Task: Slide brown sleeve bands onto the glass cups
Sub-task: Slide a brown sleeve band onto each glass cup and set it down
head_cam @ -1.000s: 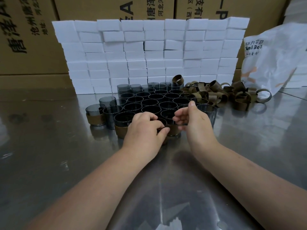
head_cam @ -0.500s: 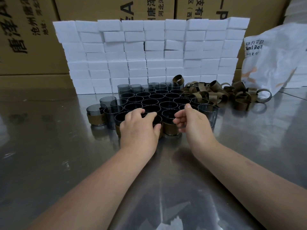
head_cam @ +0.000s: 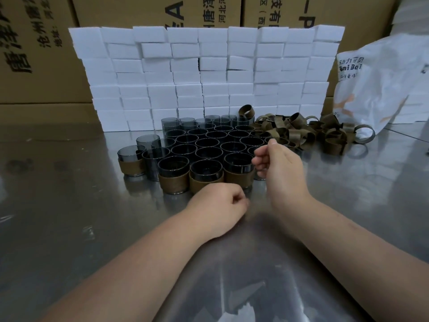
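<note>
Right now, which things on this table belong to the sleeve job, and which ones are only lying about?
For the job:
- bare glass cups, packed together
- sleeved cups in the front row
- loose brown sleeve bands, piled to the right of the cups

Lying about:
- white blocks stacked behind
- cardboard boxes
- white plastic bag

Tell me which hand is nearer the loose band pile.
Right. The right hand is above the right edge of the cups, just left of the band pile; the left hand is before their front row, farther off.
</note>
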Motion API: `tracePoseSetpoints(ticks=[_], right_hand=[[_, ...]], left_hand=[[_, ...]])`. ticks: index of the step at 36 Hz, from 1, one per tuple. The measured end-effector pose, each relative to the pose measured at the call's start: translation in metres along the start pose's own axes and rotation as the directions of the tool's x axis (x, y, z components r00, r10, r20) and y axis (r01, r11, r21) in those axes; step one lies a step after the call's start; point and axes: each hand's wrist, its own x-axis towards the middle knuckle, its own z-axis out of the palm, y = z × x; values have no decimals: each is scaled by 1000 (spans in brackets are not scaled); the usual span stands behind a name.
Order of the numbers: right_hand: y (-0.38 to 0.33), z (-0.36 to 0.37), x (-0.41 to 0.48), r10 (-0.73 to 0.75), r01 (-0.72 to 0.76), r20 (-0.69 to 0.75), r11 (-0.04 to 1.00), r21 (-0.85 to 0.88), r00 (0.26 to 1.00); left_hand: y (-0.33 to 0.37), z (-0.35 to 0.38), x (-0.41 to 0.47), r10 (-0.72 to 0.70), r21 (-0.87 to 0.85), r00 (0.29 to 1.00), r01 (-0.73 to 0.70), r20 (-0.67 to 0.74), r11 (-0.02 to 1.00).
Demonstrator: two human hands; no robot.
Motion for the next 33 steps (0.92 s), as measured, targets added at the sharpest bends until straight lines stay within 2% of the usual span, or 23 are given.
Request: tracePoseSetpoints(ticks=[5, 8, 10, 14, 17, 18, 20, 22, 24, 26, 28, 31, 33], right_hand=[[-2, -2, -3, -47, 46, -12, 999, -14, 999], [-6, -6, 1, -66, 66, -31, 998, -11, 997], [-9, -10, 10, -65, 65, -56, 998, -13, 996], [-13, -25, 44, -59, 48, -161, 996, -75, 985], [-5, -43, 74, -66, 23, -168, 969, -245, 984], [1, -50, 84, -76, 18, -155, 939, -344, 985], [12, -67, 103, -99, 8, -124, 813, -583, 987], [21, -84, 120, -122, 19, -71, 615, -788, 990], [29, -98, 137, -126, 57, 6, 406, -912, 992], [36, -107, 151, -74, 88, 71, 264, -960, 995], [40, -111, 161, 9, 105, 108, 177, -979, 994], [45, -112, 172, 74, 103, 110, 92, -990, 991], [47, -109, 178, 96, 102, 109, 70, -992, 989]], left_hand=[[-6, 1, 4, -57, -161, 998, 53, -22, 986], [-8, -1, 6, -94, -361, 995, 81, -18, 929], [-9, -2, 8, -102, -423, 995, 83, -21, 902], [-9, -3, 6, -35, -369, 999, 48, 40, 928], [-7, -2, 5, -15, -267, 998, 32, 67, 963], [-6, -2, 5, -19, -240, 998, 34, 63, 970], [-5, -1, 5, -25, -208, 998, 36, 54, 977], [-5, -2, 5, -24, -183, 998, 34, 57, 982], [-4, -2, 6, -19, -151, 998, 28, 61, 988], [-3, -2, 6, -20, -131, 998, 28, 62, 991], [-3, -2, 7, -26, -127, 997, 36, 73, 991], [-2, -1, 6, -27, -98, 996, 35, 85, 995], [-2, -1, 7, -26, -80, 996, 33, 87, 996]])
